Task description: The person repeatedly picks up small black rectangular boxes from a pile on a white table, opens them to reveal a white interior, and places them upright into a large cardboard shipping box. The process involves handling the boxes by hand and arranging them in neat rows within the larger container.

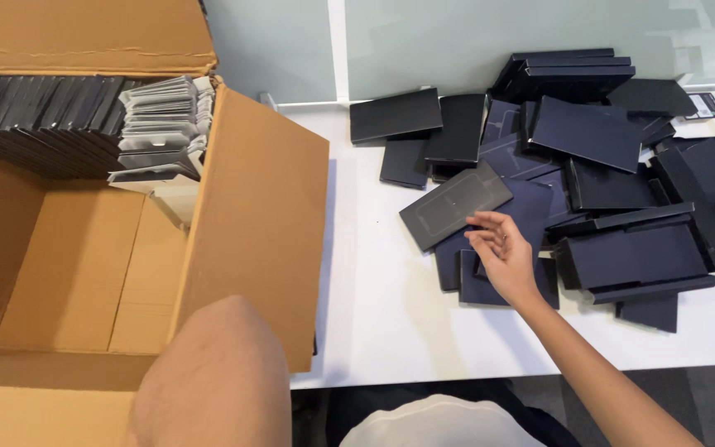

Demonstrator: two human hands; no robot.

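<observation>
Left forearm [213, 381] lay nearest camera, over cardboard box [258, 223] front edge; left hand out of view. Right hand [502, 252] hovered right of box, fingers loosely spread, grasping nothing, over dark flat case [453, 205] atop pile of dark cases [589, 165] on white surface [382, 306].

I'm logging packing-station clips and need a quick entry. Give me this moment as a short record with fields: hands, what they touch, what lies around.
setting: white table with an open cardboard box at its left edge
right hand: right hand open, fingers spread, reaching onto the pile of flat dark boxes
nearest item: a grey flat box lying tilted on the pile, beside the fingertips; contact cannot be told
left hand: hand out of view; only the left forearm shows, low in front of the cardboard box
box contents: upright rows of dark flat boxes and a stack of pale grey packets at the back
</observation>
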